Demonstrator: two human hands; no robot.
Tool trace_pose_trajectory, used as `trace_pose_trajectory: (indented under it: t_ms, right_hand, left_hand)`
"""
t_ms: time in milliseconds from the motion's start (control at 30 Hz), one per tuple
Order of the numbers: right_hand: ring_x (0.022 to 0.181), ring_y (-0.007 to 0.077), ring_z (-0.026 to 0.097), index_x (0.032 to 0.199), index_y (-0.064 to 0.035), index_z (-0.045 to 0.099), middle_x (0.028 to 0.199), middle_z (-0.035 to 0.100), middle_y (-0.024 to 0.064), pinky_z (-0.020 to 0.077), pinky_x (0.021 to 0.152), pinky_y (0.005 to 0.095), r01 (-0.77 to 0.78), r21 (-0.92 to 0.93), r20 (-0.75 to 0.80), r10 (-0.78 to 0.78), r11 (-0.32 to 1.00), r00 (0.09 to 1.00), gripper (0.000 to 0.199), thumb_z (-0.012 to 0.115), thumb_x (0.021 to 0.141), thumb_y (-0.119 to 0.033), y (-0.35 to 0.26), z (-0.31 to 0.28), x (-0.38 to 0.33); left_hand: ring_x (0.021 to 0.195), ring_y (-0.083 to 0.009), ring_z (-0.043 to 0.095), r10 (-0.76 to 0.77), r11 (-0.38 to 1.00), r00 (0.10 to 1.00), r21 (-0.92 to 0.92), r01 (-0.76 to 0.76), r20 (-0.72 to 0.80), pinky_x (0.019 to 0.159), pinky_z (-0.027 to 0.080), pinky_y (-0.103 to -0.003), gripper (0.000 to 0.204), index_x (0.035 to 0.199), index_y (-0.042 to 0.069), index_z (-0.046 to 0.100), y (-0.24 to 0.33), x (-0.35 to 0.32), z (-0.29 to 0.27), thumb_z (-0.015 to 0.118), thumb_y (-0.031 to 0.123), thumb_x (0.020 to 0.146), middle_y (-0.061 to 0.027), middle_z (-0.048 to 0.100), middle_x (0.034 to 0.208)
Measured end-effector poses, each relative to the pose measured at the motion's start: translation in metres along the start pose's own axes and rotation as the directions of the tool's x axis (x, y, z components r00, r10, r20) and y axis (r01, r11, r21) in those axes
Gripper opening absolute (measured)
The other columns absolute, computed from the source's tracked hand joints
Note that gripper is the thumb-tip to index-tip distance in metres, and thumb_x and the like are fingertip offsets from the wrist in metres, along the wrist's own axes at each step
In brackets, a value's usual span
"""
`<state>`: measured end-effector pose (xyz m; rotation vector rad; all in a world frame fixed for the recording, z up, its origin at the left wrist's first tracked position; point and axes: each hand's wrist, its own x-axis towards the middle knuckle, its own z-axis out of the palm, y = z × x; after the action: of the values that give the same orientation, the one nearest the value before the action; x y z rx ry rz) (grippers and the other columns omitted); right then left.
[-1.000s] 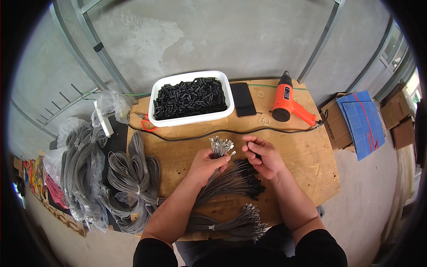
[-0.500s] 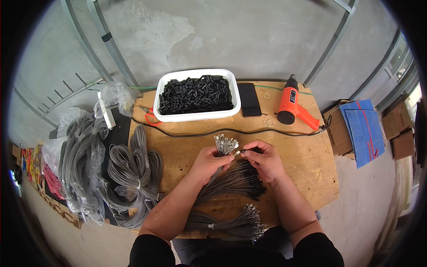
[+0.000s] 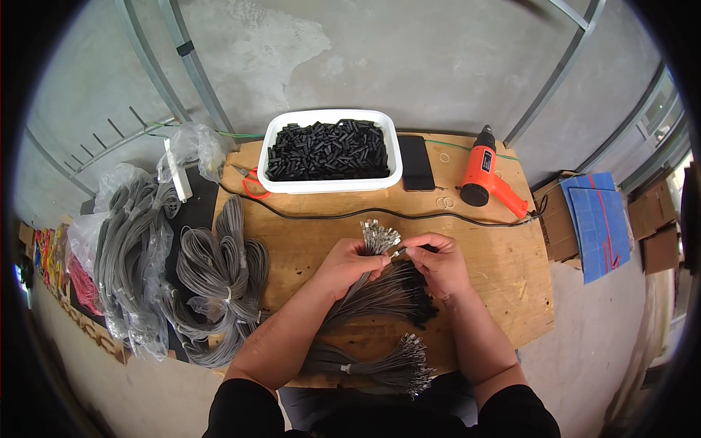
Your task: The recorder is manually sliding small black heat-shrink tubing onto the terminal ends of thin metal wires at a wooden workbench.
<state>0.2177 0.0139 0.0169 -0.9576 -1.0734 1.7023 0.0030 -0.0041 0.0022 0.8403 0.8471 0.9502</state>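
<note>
My left hand (image 3: 349,267) is closed around a bundle of grey wires, whose metal terminals (image 3: 380,235) fan out above the fist. One terminal (image 3: 398,253) sticks out to the right, between my two hands. At its end my right hand (image 3: 441,267) pinches a small black sleeve (image 3: 406,252), mostly covered by the fingers. Below the hands, grey wires with black sleeves (image 3: 420,306) on their ends lie fanned out on the wooden table. Nearer to me rests a tied wire bundle (image 3: 409,366) with bare metal terminals.
A white tub (image 3: 334,186) full of short black sleeves stands at the back, beside a black phone (image 3: 418,164). An orange heat gun (image 3: 488,179) is at the back right. Coiled grey wires (image 3: 212,270) and red-handled pliers (image 3: 252,182) lie left. A black cable (image 3: 328,216) crosses the table.
The whole view has shifted slightly. My right fingers have turned a little around the terminal's end, and the black sleeve stays pinched. My left hand keeps its hold on the bundle.
</note>
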Motion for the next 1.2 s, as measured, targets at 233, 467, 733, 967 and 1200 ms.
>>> trace_pose_trajectory:
  t_ms: [233, 467, 733, 967, 1200]
  right_hand:
    - [0.057, 0.0039, 0.044, 0.099, 0.0002, 0.073, 0.079, 0.068, 0.0029, 0.0338, 0.051, 0.0188, 0.023, -0.054, -0.002, -0.023, 0.998, 1.000, 0.010, 0.066, 0.092, 0.002, 0.002, 0.000, 0.000]
    - [0.054, 0.0016, 0.042, 0.101, 0.0005, 0.073, 0.073, 0.064, -0.0020, 0.0318, 0.049, 0.0182, 0.044, -0.111, -0.025, -0.047, 0.993, 0.999, 0.010, 0.067, 0.093, 0.000, -0.006, -0.002, -0.001]
    - [0.059, 0.0039, 0.044, 0.113, 0.0021, 0.066, 0.087, 0.067, 0.0050, 0.0310, 0.046, 0.0172, -0.134, 0.175, 0.066, 0.125, 0.975, 0.990, 0.020, 0.065, 0.096, -0.009, -0.013, -0.008, 0.002]
    - [0.058, 0.0061, 0.045, 0.103, 0.0015, 0.063, 0.083, 0.066, 0.0064, 0.0301, 0.042, 0.0166, -0.314, 0.337, 0.195, 0.261, 0.888, 0.946, 0.020, 0.064, 0.098, -0.018, -0.007, -0.016, 0.005]
    - [0.057, 0.0060, 0.045, 0.103, 0.0013, 0.064, 0.082, 0.066, 0.0064, 0.0302, 0.042, 0.0166, -0.315, 0.285, 0.190, 0.269, 0.905, 0.944, 0.018, 0.065, 0.097, -0.015, -0.006, -0.012, 0.004]
  left_hand:
    - [0.065, -0.0089, 0.057, -0.012, 1.000, 1.000, -0.001, 0.012, -0.003, 0.059, 0.044, -0.024, 0.012, 0.091, -0.002, 0.068, 0.000, 0.000, 0.000, 0.073, 0.007, 0.086, -0.0020, 0.063, 0.075]
    - [0.066, -0.0091, 0.058, 0.007, 1.000, 1.000, -0.010, -0.007, -0.005, 0.061, 0.046, -0.024, 0.014, 0.093, -0.002, 0.069, -0.001, 0.000, 0.000, 0.074, 0.009, 0.087, -0.0024, 0.064, 0.077]
    - [0.066, -0.0090, 0.057, 0.040, 0.995, 0.998, 0.091, -0.037, -0.040, 0.061, 0.046, -0.025, 0.014, 0.092, -0.003, 0.068, -0.001, 0.000, 0.001, 0.073, 0.010, 0.088, -0.0025, 0.064, 0.075]
    - [0.065, -0.0086, 0.056, 0.026, 0.996, 0.999, 0.091, -0.023, -0.032, 0.060, 0.045, -0.025, 0.012, 0.089, -0.002, 0.068, 0.002, -0.001, 0.003, 0.072, 0.010, 0.089, -0.0018, 0.063, 0.074]
    - [0.064, -0.0083, 0.056, 0.018, 0.997, 1.000, 0.078, -0.016, -0.022, 0.060, 0.044, -0.024, 0.013, 0.089, -0.001, 0.068, -0.002, 0.000, 0.003, 0.073, 0.011, 0.088, -0.0014, 0.063, 0.073]
